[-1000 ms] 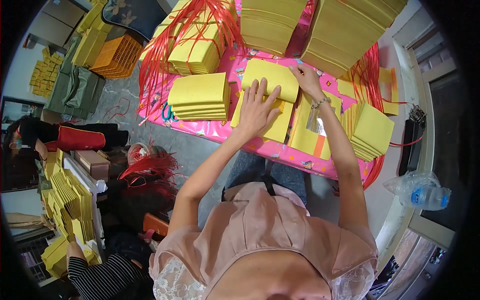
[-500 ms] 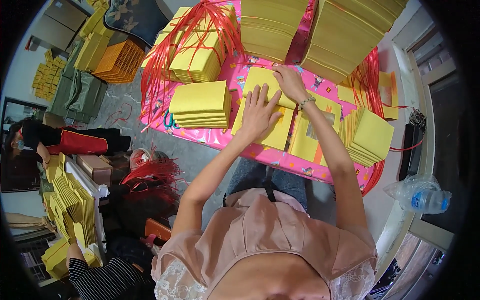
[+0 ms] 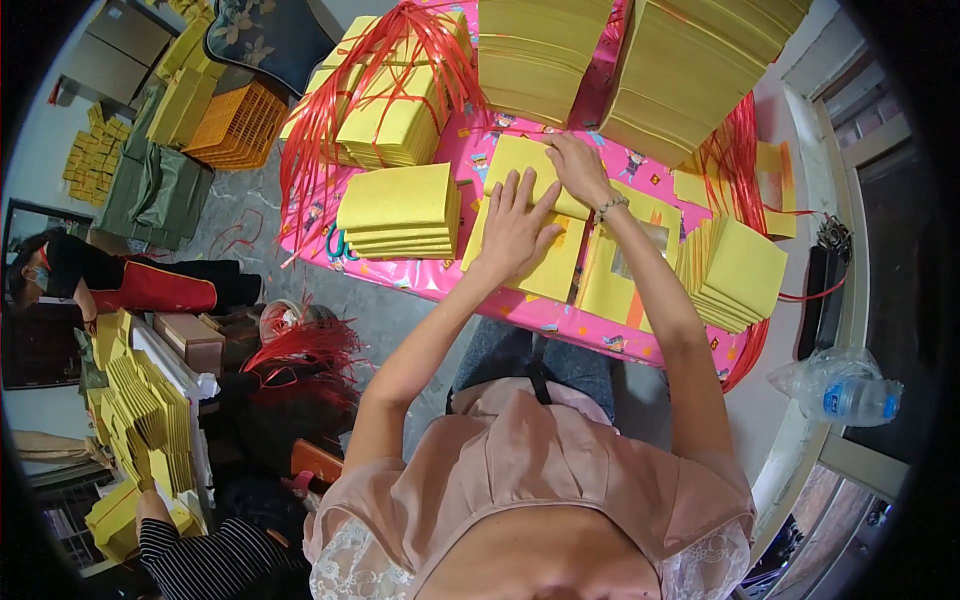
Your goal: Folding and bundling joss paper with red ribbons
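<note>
A yellow paper sheet [image 3: 515, 158], its far part folded over, lies on the table in front of me. My left hand [image 3: 515, 228] rests flat across it with the fingers spread. At the sheet's far right edge, my right hand [image 3: 580, 170] has its fingers closed against the paper; the fingertips are partly hidden. Under my right forearm lies another yellow sheet [image 3: 603, 275] with an orange and silver patch. To the left sits a stack of folded yellow paper [image 3: 395, 200], and to the right a fanned stack [image 3: 740, 270].
Tall yellow paper stacks [image 3: 545, 60] stand at the back of the pink-covered table [image 3: 400, 275]. Red ribbons [image 3: 310, 120] drape over tied bundles. Teal-handled scissors [image 3: 338, 243] lie at the left. Two other people work at the left, beside more yellow paper [image 3: 150, 400]. A bottle [image 3: 855, 402] lies at right.
My hands stay nearly in place on the folded sheet. At the left, the person in red and black has shifted the head slightly.
</note>
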The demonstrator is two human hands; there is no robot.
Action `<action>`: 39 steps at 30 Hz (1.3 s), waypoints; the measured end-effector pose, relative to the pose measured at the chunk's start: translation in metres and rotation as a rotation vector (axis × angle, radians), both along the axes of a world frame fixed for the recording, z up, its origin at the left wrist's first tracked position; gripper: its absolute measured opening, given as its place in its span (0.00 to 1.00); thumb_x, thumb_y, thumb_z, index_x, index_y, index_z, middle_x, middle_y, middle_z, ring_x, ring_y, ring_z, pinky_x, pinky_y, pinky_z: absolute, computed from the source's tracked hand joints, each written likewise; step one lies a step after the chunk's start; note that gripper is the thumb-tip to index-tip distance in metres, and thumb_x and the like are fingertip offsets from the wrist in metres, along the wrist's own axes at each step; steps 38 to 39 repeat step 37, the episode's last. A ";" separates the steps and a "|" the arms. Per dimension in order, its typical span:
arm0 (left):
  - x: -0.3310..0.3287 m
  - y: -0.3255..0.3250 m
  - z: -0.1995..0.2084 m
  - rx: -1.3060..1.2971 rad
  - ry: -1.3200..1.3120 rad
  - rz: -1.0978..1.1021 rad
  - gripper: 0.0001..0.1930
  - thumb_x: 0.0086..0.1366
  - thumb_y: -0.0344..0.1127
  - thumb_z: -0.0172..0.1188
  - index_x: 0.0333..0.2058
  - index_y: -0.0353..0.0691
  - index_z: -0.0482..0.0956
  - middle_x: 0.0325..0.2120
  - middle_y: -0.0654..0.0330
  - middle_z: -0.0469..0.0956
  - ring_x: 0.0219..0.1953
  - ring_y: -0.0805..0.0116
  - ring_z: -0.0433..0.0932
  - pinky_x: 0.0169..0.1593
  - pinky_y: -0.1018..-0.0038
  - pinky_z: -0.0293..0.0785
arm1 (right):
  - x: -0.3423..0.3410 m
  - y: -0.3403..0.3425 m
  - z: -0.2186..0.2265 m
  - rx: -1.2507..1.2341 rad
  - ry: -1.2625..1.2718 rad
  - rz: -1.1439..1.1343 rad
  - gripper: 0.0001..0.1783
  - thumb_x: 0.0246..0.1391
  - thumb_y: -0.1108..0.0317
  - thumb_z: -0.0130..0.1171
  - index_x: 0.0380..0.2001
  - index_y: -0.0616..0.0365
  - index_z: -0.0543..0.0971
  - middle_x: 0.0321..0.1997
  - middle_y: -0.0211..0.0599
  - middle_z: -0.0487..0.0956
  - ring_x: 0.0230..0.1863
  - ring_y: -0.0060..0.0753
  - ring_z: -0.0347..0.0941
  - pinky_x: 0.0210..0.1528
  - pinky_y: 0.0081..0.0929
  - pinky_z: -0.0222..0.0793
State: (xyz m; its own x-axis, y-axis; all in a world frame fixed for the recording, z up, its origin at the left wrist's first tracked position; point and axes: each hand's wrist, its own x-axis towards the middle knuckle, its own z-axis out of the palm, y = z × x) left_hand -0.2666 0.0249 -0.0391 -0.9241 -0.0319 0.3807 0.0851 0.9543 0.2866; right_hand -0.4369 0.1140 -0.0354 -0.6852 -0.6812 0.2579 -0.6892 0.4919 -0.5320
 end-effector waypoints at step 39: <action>0.001 -0.018 -0.004 0.191 -0.154 -0.123 0.33 0.66 0.51 0.44 0.67 0.51 0.52 0.67 0.45 0.50 0.68 0.41 0.46 0.68 0.49 0.41 | 0.104 0.086 0.007 0.361 0.214 0.190 0.41 0.60 0.42 0.45 0.69 0.51 0.50 0.74 0.41 0.47 0.75 0.40 0.38 0.72 0.51 0.31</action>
